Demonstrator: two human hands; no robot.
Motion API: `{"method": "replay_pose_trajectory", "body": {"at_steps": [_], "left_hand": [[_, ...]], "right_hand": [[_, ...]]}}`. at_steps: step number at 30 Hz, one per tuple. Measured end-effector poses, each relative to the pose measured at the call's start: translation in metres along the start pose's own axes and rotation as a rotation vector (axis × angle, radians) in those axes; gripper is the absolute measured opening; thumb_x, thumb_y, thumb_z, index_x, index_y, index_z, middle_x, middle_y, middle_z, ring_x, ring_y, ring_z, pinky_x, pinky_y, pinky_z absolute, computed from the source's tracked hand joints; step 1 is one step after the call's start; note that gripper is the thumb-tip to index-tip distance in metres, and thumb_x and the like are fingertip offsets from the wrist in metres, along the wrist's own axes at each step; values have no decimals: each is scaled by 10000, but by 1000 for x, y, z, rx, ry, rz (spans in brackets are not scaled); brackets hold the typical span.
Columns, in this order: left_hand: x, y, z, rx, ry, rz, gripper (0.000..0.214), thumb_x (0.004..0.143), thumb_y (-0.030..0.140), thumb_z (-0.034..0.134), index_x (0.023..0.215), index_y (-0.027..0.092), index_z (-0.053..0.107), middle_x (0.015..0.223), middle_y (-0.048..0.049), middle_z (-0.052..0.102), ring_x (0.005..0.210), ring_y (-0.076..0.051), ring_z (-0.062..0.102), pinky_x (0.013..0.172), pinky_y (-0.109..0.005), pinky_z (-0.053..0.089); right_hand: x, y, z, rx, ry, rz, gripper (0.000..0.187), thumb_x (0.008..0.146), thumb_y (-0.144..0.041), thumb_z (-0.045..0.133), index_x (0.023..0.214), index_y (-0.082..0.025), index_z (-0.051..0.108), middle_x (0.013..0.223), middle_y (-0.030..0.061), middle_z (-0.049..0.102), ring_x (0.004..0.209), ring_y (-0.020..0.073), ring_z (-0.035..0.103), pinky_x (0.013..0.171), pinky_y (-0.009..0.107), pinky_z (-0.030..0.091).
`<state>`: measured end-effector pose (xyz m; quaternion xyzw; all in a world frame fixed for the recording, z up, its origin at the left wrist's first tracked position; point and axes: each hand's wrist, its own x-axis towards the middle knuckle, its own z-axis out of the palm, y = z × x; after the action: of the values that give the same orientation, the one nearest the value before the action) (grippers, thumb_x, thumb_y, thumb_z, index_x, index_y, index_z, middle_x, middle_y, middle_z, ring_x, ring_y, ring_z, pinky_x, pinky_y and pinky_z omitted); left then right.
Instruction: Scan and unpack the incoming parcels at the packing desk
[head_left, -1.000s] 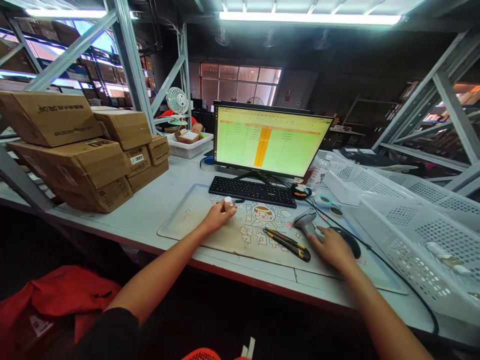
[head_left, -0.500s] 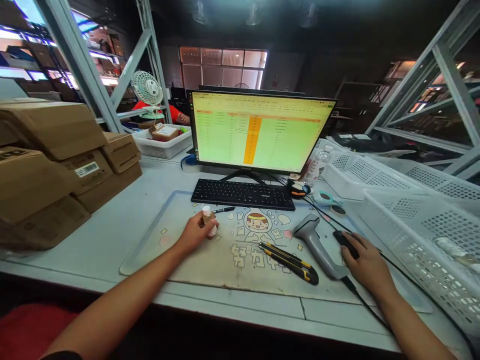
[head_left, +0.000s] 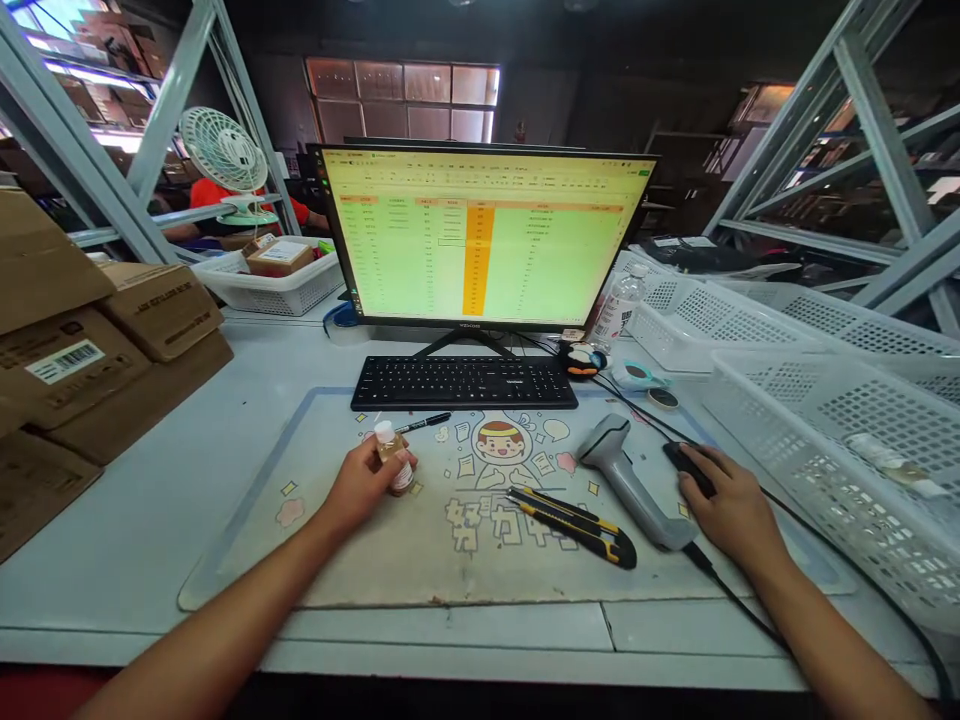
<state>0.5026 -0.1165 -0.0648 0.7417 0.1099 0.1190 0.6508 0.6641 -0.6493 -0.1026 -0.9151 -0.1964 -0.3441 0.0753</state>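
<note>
My left hand point(head_left: 363, 484) is closed around a small bottle point(head_left: 397, 466) with a white cap and amber contents, upright on the printed desk mat point(head_left: 330, 560). Just behind the bottle lies a black marker pen point(head_left: 424, 422). My right hand point(head_left: 731, 505) rests over a black computer mouse point(head_left: 688, 468), its fingers curved on top. Between the hands are a grey barcode scanner point(head_left: 634, 485), lying on its side, and a black and yellow utility knife point(head_left: 574, 524). The monitor point(head_left: 487, 240) shows a spreadsheet, with a black keyboard point(head_left: 465, 383) in front of it.
Cardboard boxes point(head_left: 90, 350) are stacked at the left. White perforated baskets point(head_left: 817, 400) line the right side, and another white basket point(head_left: 270, 285) stands back left. A plastic water bottle point(head_left: 619, 305) is beside the monitor. The scanner's cable point(head_left: 742, 610) runs off the front edge.
The camera view has shifted, so the boxes and monitor sit further left. The small bottle remains in my left hand, and my right hand stays on the mouse.
</note>
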Motion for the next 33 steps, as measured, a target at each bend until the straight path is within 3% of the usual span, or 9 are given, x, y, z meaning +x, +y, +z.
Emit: {"method": "replay_pose_trajectory", "body": {"at_steps": [33], "left_hand": [[-1,-3,-2,-7,-16,19,598,746,675,733,1010,150,626,875,-113,755,745,-240,696,597,-303,529]], "right_hand": [[-2,-3,1,18,4,63,489,988,-439,458,1297,-161,717,1284,181,671,1169,334,648,1036,531,544]]}}
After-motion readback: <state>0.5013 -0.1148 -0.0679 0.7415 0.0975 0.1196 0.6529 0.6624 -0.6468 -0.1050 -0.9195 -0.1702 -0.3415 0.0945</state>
